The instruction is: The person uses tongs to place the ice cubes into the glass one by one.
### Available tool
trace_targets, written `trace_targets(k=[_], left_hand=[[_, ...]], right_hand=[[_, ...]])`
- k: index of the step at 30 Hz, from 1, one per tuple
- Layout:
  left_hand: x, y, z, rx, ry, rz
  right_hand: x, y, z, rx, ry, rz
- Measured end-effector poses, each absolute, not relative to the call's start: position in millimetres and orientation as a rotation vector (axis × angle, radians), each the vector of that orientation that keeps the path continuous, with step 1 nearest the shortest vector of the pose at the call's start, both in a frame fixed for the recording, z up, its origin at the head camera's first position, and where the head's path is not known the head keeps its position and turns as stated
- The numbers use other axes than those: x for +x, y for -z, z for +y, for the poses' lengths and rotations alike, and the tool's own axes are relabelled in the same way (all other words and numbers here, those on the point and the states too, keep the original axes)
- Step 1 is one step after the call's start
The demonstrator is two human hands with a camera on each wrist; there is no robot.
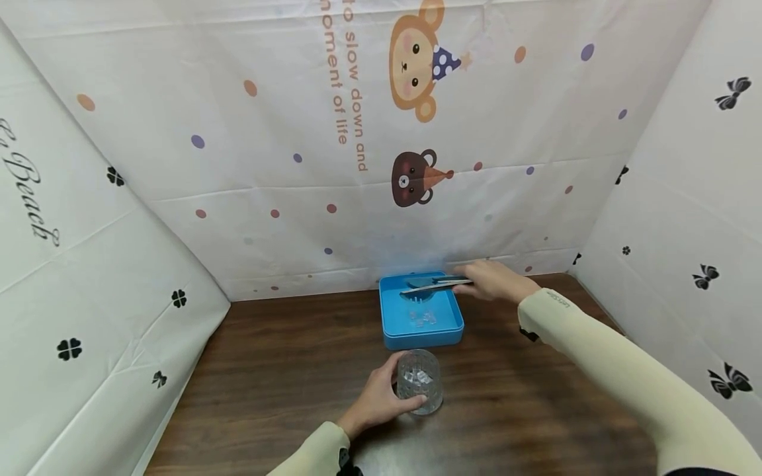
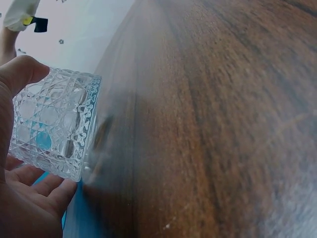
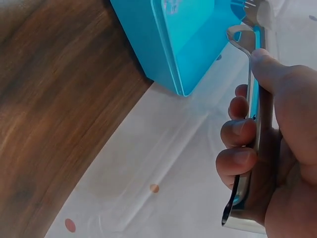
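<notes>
My left hand [image 1: 381, 395] grips a clear cut-glass cup [image 1: 430, 396] on the table, thumb on the near side and fingers round the far side. Several clear pieces [image 1: 419, 377] lie inside the cup. The left wrist view shows the patterned glass [image 2: 54, 119] between thumb and fingers. With my right hand [image 1: 489, 280] I hold metal tongs [image 1: 437, 285] over the blue tray [image 1: 389, 311]. One tong end has fork-like tines [image 3: 251, 4], the other a loop [image 3: 241, 35]. Small clear pieces [image 1: 424, 318] lie in the tray's near part, apart from the tongs.
The dark wooden table [image 1: 286, 357] carries the tray near its back edge, with the cup in front. A white printed cloth [image 1: 297, 231] rises right behind the tray. More cloth hangs at the left [image 1: 119, 317] and right [image 1: 673, 211].
</notes>
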State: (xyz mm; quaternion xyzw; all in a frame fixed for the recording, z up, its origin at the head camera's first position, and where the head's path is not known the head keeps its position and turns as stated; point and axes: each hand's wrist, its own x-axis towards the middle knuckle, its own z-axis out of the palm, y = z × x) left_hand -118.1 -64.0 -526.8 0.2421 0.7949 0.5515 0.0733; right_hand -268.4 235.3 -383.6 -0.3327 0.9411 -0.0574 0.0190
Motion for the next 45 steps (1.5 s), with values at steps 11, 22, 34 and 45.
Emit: trace_targets(k=[11, 22, 34, 45], left_hand=[[-116.0, 525.9, -65.9, 0.722, -1.658, 2.373], [-114.8, 524.7, -65.9, 0.724, -1.69, 2.357], [-115.4, 526.9, -66.7, 0.726, -1.683, 2.351], [-116.7, 530.5, -66.7, 0.76, -1.692, 2.36]], right_hand=[[-274.1, 386.9, 227.1, -1.042, 0.084, 2.915], [-279.2, 398.9, 225.5, -1.041, 0.049, 2.901], [-276.2, 408.5, 217.5, -0.995, 0.042, 2.846], [-275.3, 412.6, 217.9, -1.043, 0.103, 2.856]])
